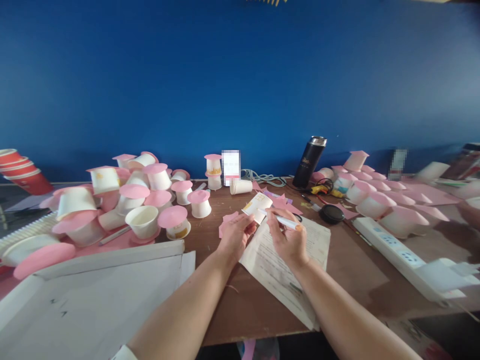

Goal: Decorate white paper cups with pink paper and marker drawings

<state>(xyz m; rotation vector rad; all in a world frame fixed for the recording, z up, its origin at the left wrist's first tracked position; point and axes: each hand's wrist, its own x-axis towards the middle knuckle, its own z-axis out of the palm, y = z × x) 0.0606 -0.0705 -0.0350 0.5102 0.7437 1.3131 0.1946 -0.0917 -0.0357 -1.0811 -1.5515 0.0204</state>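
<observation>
A white paper cup (pixel 257 206) with yellow markings lies tilted in my left hand (pixel 237 234), whose fingers close on its lower edge. My right hand (pixel 288 239) grips a white marker (pixel 285 220) with an orange end, its tip side pointing at the cup. Beneath my right hand lies a printed paper sheet (pixel 318 245). Pink paper scraps (pixel 281 202) are spread just behind the hands, and another pink piece (pixel 226 223) sits beside my left hand.
Many cups with pink paper tops (pixel 138 191) crowd the left, behind a white box (pixel 101 295). A black bottle (pixel 309 162) leans near the blue wall. At the right are a black round lid (pixel 331 214), a power strip (pixel 390 242) and more pink-topped cups (pixel 403 221).
</observation>
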